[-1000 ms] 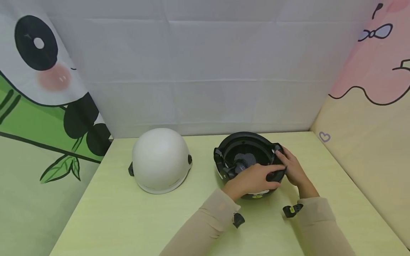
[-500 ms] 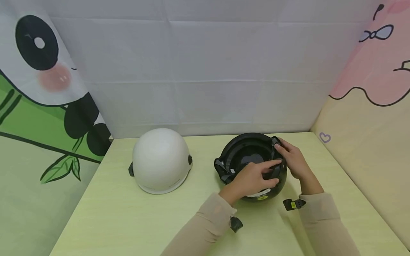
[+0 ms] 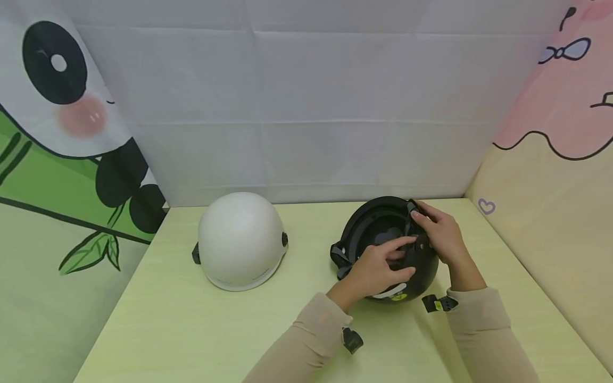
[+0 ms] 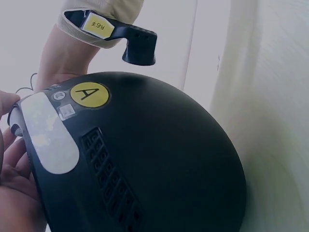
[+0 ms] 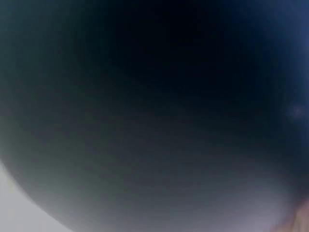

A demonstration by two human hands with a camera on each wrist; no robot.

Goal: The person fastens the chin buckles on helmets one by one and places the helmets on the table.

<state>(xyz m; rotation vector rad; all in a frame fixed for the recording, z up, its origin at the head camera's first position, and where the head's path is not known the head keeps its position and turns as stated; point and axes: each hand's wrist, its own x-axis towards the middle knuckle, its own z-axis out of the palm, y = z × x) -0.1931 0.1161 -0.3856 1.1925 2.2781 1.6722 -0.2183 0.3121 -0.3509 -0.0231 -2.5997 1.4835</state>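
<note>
A black helmet [image 3: 421, 271] lies tilted on the table in the head view, its open underside turned up and to the left. My left hand [image 3: 371, 268] holds its near rim, thumb on the outer side and the other fingers reaching over the opening. On the far right rim, by a dark strap, my right hand [image 3: 444, 236] grips with the thumb toward the inside. In the left wrist view the helmet's shell [image 4: 164, 145] shows a round yellow "A" sticker [image 4: 90, 94] and a pale strip. Blurred dark shell [image 5: 154, 121] fills most of the right wrist view.
A white helmet [image 3: 241, 239] rests dome up to the left of the black one. The pale yellow-green table [image 3: 182, 330] meets a white backdrop [image 3: 311, 106] behind. Cartoon-printed cloths stand at both sides.
The black helmet has rolled and shifted to the right, so more of its outer shell and sticker shows. Both hands stay on it, the right one moving slightly right with the rim.
</note>
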